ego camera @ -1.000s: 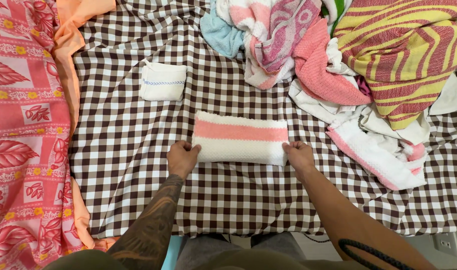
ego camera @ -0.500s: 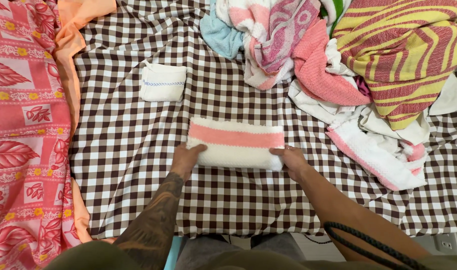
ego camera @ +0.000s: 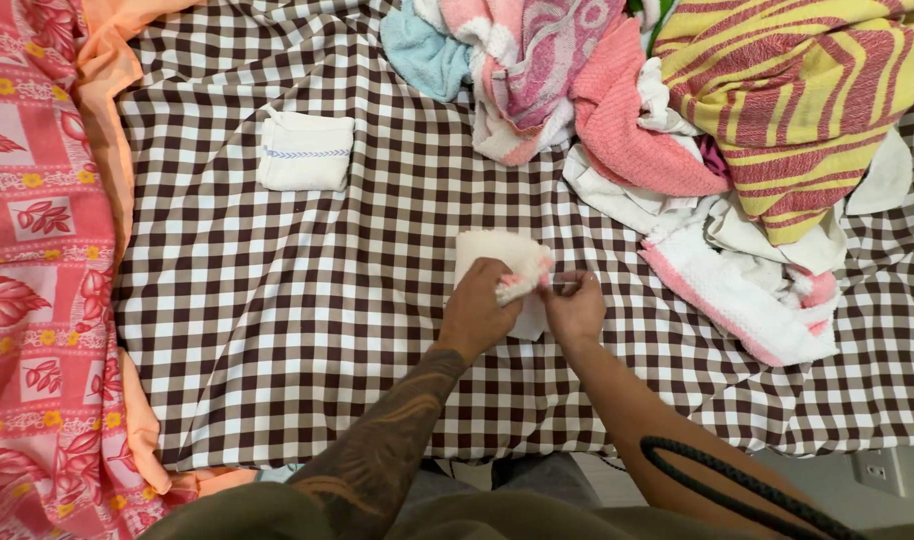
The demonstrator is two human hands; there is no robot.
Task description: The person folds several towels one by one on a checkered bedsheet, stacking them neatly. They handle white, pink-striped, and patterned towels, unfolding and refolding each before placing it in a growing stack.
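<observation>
Brown and white checked cloth (ego camera: pixel 307 300) is covering the whole work surface, and a small white towel with a pink stripe (ego camera: pixel 497 255) is lying on it near the middle. The towel is now folded into a small thick packet. The left hand (ego camera: pixel 477 310) is lying over the lower part of the towel, with its fingers closed around the folded edge that is showing a little pink. The right hand (ego camera: pixel 575 305) is just beside the towel on its right side, and its fingertips are pinching together at the towel's edge, touching the left hand's fingers or almost touching them; I cannot tell which.

Far to the upper left of the towel, a folded white cloth with a blue stitched line (ego camera: pixel 305 150) is lying flat and well apart from it. Above and to the right of the towel, a big heap of unfolded towels (ego camera: pixel 677 110) is lying, with pink, light blue, white and yellow striped pieces. Far to the left of the towel, a pink sheet with a leaf pattern (ego camera: pixel 37 250) is covering the side.
</observation>
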